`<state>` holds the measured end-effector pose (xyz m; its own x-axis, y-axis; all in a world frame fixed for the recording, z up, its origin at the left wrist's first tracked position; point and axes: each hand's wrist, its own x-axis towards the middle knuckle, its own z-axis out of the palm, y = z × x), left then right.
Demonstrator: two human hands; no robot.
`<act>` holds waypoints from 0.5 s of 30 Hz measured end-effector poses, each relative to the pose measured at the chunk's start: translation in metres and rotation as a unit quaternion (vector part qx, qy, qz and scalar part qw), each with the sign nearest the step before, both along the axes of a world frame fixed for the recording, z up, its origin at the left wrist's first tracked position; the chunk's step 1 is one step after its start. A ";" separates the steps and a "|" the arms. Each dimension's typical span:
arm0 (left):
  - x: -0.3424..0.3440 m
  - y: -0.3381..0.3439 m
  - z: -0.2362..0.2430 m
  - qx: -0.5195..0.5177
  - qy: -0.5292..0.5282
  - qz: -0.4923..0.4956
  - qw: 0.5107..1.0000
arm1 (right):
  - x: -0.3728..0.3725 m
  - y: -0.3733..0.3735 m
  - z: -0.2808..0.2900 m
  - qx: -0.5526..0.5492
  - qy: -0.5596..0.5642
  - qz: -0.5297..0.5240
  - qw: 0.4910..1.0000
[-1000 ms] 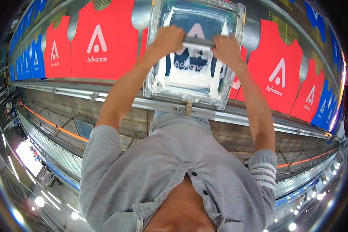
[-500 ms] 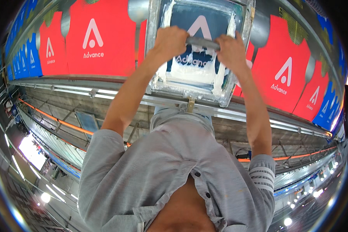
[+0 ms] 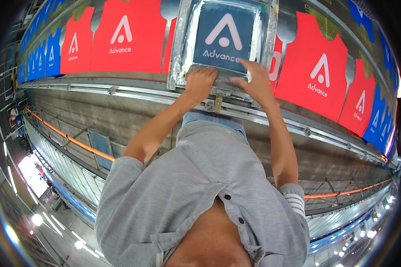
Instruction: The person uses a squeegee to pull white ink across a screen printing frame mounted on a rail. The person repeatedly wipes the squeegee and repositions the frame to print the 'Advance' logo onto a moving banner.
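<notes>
A metal-framed printing screen (image 3: 273,31) lies before me, edged with white ink, its dark blue middle (image 3: 211,40) showing a pale emblem and lettering. My left hand (image 3: 201,82) is closed on a grey squeegee bar (image 3: 223,74) at the frame's near side, much of the bar hidden by fingers. My right hand (image 3: 255,80) is at the bar's right end, its index finger and thumb spread apart; whether it touches the bar is unclear.
Red shirt panels (image 3: 133,58) and blue ones (image 3: 53,51) with white emblems lie on flat boards in a curved row either side of the screen. A metal rail (image 3: 133,92) runs along the near edge. Orange piping (image 3: 71,138) and ceiling lights show toward the rim.
Both hands have moved down with the bar to the screen's near side. The white ink that lay over the screen's middle is off it, showing the lettering. My right hand's grip has loosened.
</notes>
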<state>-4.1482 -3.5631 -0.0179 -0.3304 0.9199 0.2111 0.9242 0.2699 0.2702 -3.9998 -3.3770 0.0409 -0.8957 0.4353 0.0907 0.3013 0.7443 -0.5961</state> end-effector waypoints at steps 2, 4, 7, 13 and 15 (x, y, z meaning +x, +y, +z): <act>0.004 0.001 0.013 -0.128 -0.089 0.020 0.988 | 0.011 0.028 -0.024 0.012 0.075 -0.084 0.994; -0.009 0.024 0.038 -0.225 -0.097 0.006 0.970 | 0.022 0.057 -0.036 0.042 0.091 -0.191 0.976; -0.048 0.083 0.024 -0.344 -0.163 -0.023 0.924 | 0.025 0.091 -0.063 0.013 0.064 -0.339 0.939; -0.130 0.161 0.017 -0.580 -0.276 -0.142 0.753 | 0.000 0.113 -0.102 -0.235 0.092 -0.357 0.899; -0.175 0.181 0.006 -0.527 -0.252 -0.212 0.783 | 0.001 0.110 -0.098 -0.281 0.094 -0.355 0.887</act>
<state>-4.3230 -3.3820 -0.0120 0.2560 0.5454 -0.7981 0.8382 0.2861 0.4643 -3.9990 -3.2672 -0.0571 -0.3697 0.9073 -0.2003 0.4313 -0.0234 -0.9019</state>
